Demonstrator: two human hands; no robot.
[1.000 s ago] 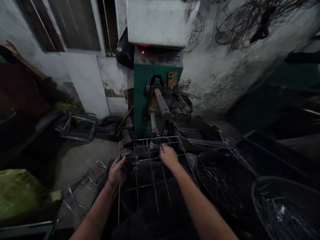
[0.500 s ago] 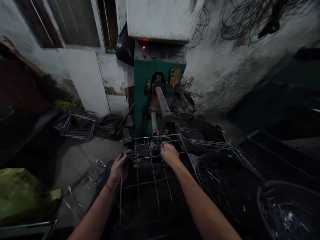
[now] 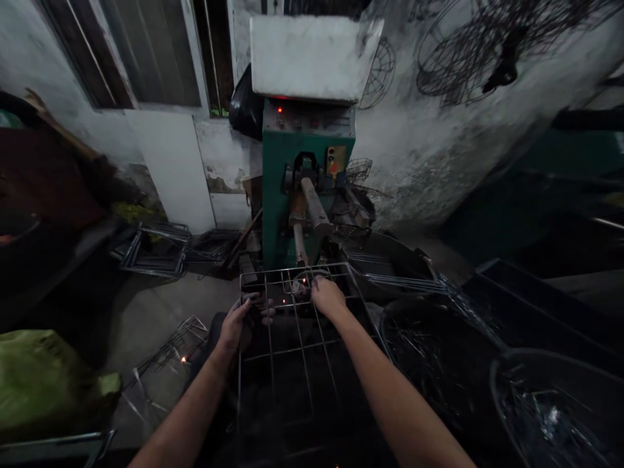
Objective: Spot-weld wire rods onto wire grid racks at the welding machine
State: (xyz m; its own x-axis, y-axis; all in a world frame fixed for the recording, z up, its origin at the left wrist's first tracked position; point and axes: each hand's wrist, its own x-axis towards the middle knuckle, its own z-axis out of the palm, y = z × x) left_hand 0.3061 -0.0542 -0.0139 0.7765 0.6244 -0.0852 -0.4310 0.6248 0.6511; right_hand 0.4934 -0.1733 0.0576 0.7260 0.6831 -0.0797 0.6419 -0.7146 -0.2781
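A wire rack (image 3: 298, 350) of thin crossed rods lies flat before me, its far edge under the arms of a green spot welder (image 3: 277, 195). My left hand (image 3: 238, 322) is closed on the rack's left edge, thumb on top and fingers beneath the rods. Near the far edge, my right hand (image 3: 327, 296) pinches a wire; whether it also grips a smaller loose piece is unclear. A small bent wire (image 3: 285, 284) shows at the far edge, left of my right hand. The welder's upper arm (image 3: 316, 208) and lower arm (image 3: 299, 242) reach toward me. Small orange sparks glow below them.
To the right stand dark basins, one with loose metal pieces (image 3: 550, 416), and a bundle of rods (image 3: 409, 281). Wire frames (image 3: 156, 250) lie on the floor at left, near a green sack (image 3: 49, 383). Part of another person's arm (image 3: 63, 127) shows at far left.
Sparks have appeared around the rack's far edge and over the floor at left. The view has tilted up slightly; both hands keep nearly the same place on the rack.
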